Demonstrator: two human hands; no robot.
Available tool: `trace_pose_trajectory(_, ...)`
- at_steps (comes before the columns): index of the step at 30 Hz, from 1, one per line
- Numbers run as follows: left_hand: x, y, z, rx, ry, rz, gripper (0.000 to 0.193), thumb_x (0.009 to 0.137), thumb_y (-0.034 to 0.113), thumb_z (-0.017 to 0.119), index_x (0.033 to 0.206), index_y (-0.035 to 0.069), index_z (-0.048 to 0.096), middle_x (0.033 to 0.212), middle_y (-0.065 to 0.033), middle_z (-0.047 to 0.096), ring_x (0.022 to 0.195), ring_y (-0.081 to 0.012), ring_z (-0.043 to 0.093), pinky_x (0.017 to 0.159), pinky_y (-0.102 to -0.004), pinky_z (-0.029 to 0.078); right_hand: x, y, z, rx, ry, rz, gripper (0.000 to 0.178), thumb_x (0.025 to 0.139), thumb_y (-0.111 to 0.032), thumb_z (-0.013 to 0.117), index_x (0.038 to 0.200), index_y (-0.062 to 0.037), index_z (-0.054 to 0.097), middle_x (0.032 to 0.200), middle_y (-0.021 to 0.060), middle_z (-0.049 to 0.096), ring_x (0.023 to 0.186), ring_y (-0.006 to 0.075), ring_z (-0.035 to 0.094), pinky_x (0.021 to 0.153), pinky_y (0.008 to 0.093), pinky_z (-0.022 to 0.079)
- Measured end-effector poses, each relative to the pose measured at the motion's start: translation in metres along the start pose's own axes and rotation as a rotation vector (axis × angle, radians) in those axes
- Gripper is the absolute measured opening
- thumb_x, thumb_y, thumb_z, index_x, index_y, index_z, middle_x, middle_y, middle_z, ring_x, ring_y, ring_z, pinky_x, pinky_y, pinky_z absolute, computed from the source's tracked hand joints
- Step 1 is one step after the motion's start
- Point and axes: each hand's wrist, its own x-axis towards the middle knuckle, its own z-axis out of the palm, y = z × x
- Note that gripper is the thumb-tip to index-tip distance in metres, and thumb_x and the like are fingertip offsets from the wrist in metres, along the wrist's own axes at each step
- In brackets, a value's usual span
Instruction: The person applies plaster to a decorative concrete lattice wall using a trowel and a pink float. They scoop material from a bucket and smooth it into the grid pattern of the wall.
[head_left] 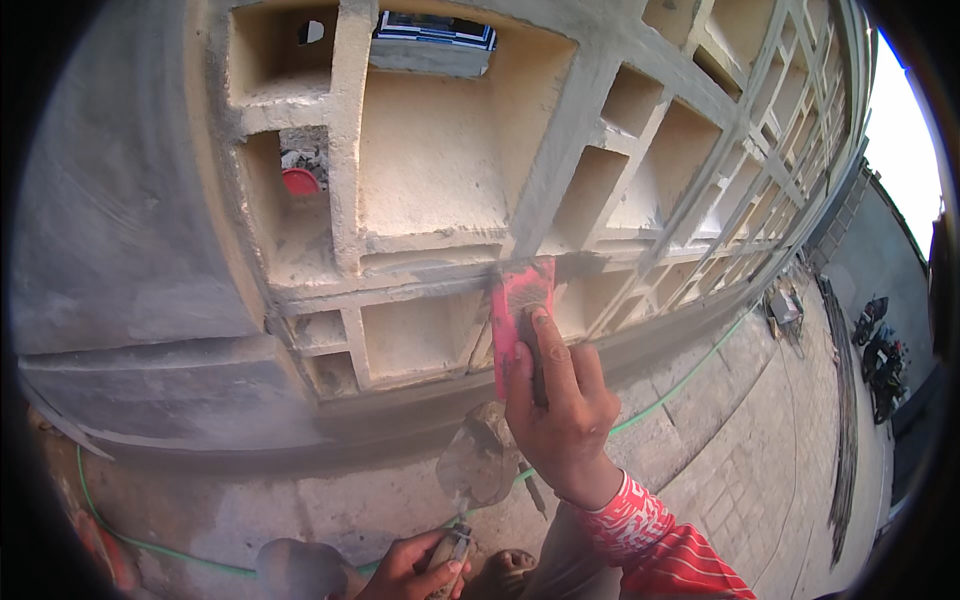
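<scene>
A: Which step is this, anyone?

B: Looks like smoothing to me. The right hand [568, 408] is pressing a pink float [505, 338] against a grey rib [400, 288] of the lattice wall [578, 85], fingers pinching its handle.

A: And the left hand [415, 568]?

B: Hanging low and near, fingers wrapping the handle of a trowel [462, 472]. Its blade is carrying a lump of mortar [489, 424], just left of the right wrist.

A: Next move?

B: Imo it's calling for sliding the float along that rib, light even pressure, no gouging the edges, then probably grabbing more mortar off the trowel.
</scene>
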Motion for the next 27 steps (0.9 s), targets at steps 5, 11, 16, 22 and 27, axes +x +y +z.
trace_pose_trajectory(5,0.002,0.004,0.001,0.019,0.014,0.001,0.025,0.096,0.027,0.062,0.103,0.004,0.058,0.074,-0.0052,0.060,0.058,-0.0125,0.059,0.051,-0.0262,0.048,-0.014,0.002,0.003,-0.026,-0.056,-0.016,0.036,0.087,-0.007,0.071,0.122,-0.0011,0.068,0.072,0.0060,0.054,0.050,0.0165,0.052,0.043,0.0329,0.043)
trace_pose_trajectory(11,0.002,0.001,0.001,0.034,0.040,-0.012,0.024,0.095,0.026,0.062,0.104,0.004,0.059,0.074,-0.0050,0.061,0.058,-0.0124,0.059,0.051,-0.0265,0.049,0.000,0.006,0.003,-0.055,0.026,-0.077,0.042,0.088,-0.012,0.071,0.128,-0.0019,0.065,0.074,0.0043,0.052,0.050,0.0150,0.052,0.044,0.0300,0.045)
trace_pose_trajectory(16,0.003,0.000,0.004,0.017,0.042,0.008,0.026,0.095,0.027,0.064,0.106,0.004,0.059,0.075,-0.0047,0.061,0.059,-0.0122,0.059,0.052,-0.0264,0.049,-0.022,0.013,0.010,-0.062,-0.061,-0.040,0.041,0.088,-0.011,0.071,0.128,-0.0010,0.065,0.075,0.0033,0.053,0.052,0.0138,0.053,0.044,0.0295,0.044)
trace_pose_trajectory(22,0.002,-0.006,0.002,0.017,0.052,0.021,0.030,0.094,0.026,0.065,0.111,0.002,0.058,0.081,-0.0052,0.063,0.062,-0.0129,0.060,0.054,-0.0274,0.050,0.002,0.014,0.016,0.003,0.153,-0.109,0.042,0.087,-0.012,0.074,0.127,-0.0027,0.067,0.073,0.0028,0.051,0.049,0.0138,0.050,0.044,0.0297,0.044)
trace_pose_trajectory(27,0.002,-0.012,0.000,-0.007,0.045,0.018,0.033,0.094,0.025,0.065,0.114,0.001,0.058,0.085,-0.0056,0.063,0.064,-0.0130,0.061,0.057,-0.0282,0.051,-0.027,0.032,0.026,-0.108,0.042,-0.085,0.042,0.086,-0.013,0.076,0.127,-0.0034,0.068,0.074,0.0028,0.052,0.050,0.0139,0.050,0.044,0.0297,0.044)
